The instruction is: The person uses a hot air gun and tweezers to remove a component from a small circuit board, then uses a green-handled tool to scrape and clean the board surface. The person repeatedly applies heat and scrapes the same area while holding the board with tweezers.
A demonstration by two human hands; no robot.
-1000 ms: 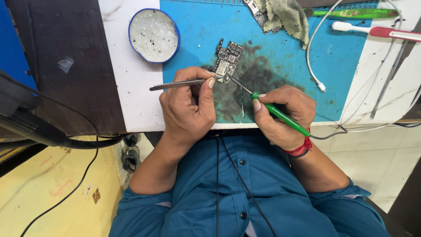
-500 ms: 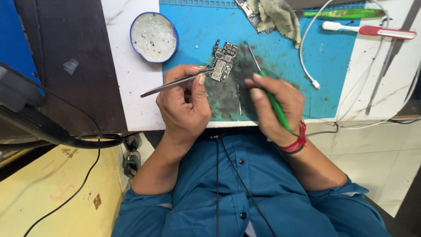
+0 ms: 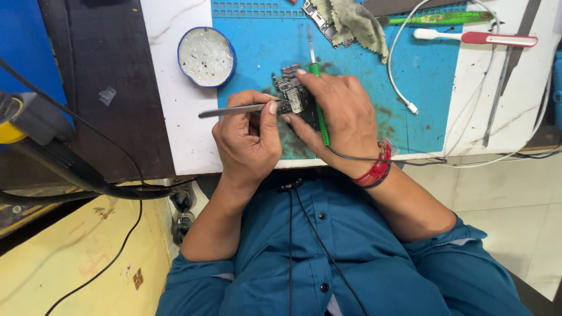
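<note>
Left hand [image 3: 249, 137] pinched tweezers [image 3: 234, 109] at circuit board [image 3: 294, 96]; right hand [image 3: 339, 117] gripped green-handled tool [image 3: 318, 102], apparently pressing board.

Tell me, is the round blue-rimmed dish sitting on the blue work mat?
No, the round dish sits on the white surface just left of the blue mat, beyond the left hand holding tweezers.

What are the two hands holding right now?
Left hand: closed on metal tweezers, tips at the small circuit board.
Right hand: closed on a green-handled tool, fingers resting on the board.
</note>
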